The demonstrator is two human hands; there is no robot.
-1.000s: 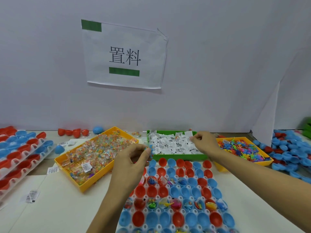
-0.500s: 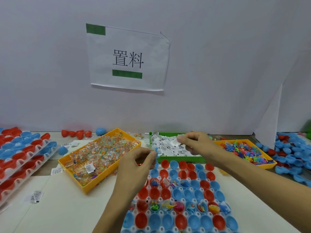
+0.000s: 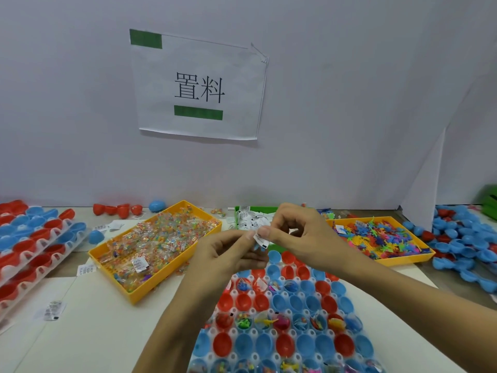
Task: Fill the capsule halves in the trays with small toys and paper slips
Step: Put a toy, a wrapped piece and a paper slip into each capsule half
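A person's two hands meet above a clear tray (image 3: 357, 313) of red and blue capsule halves that fills the 6 o'clock part of the view. The right hand (image 3: 301, 235) pinches a small white paper slip (image 3: 260, 239) between thumb and forefinger, its other fingers loosely curled. The left hand (image 3: 228, 254) comes in from 7 o'clock with its fingers curled toward the slip; it seems to hold a small blue piece just under it, though the view is too tight to be sure.

Several halves in the tray's middle row already hold small coloured toys, while the rows next to it look empty.

The step in hand appears to be pairing a slip with a toy before dropping both into one half. Doing it well likely means keeping the slip folded small, lowering it straight over an empty half, and releasing close to the cup so the light paper does not flutter into a neighbour.

On the pale surface (image 3: 88, 332), a yellow bin (image 3: 134, 292) of wrapped toys sits at 9 o'clock, a green bin (image 3: 238, 211) of slips at 12 o'clock behind the hands, and another yellow bin (image 3: 403, 261) of bright plastic figures at 3 o'clock. More trays (image 3: 32, 246) lie at far left, loose capsule halves (image 3: 462, 238) at far right.

A paper sign (image 3: 199, 87) on the wall reads "置料", with green tape above and below. Print on the slips is too small to read.
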